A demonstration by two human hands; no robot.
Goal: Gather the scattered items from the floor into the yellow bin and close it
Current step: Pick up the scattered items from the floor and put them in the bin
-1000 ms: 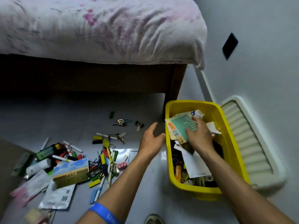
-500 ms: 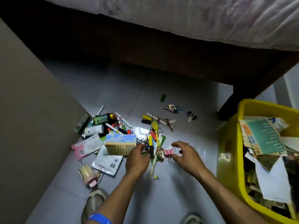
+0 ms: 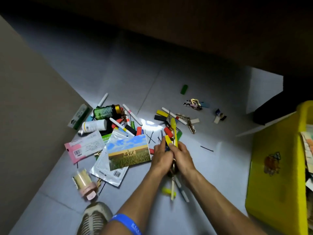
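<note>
I had both hands pressed together over the middle of the pile. My left hand [image 3: 161, 158] and right hand [image 3: 183, 157] were curled around a mixed bundle [image 3: 172, 141] of small pieces: a yellow plastic spoon [image 3: 174, 128], a flat yellow tag and some thin sticks that hung out below my wrists. The yellow bin [image 3: 277, 167] stood well apart at my right, its lid not in view, with papers showing at its rim.

Risks, as I judged them:
- The bundle was loose and uneven. Smooth plastic pieces of differing length could slide out of the bottom of the grip during the carry to the bin.
- The black hairpins [image 3: 151, 138] lay flat on the glossy tile [image 3: 211, 167]. They were thin wire and would be hard to pinch up; one hairpin [image 3: 207, 148] lay alone and could be missed.
- The bin looked fairly full. Stiff papers standing proud could stop the lid from seating.

Materials noted:
- The picture box [image 3: 129, 152] was printed card, rectangular and rigid.
- The foil pouch [image 3: 108, 172] beneath it was slick and flexible.
- The green bottle [image 3: 105, 111] and white bottle [image 3: 94, 125] were cylinders lying on their sides, and liable to roll.
- The markers [image 3: 133, 115] were slim, smooth tubes.
- The pink-capped jar [image 3: 85, 184] lay tilted near my shoe [image 3: 95, 217].
</note>
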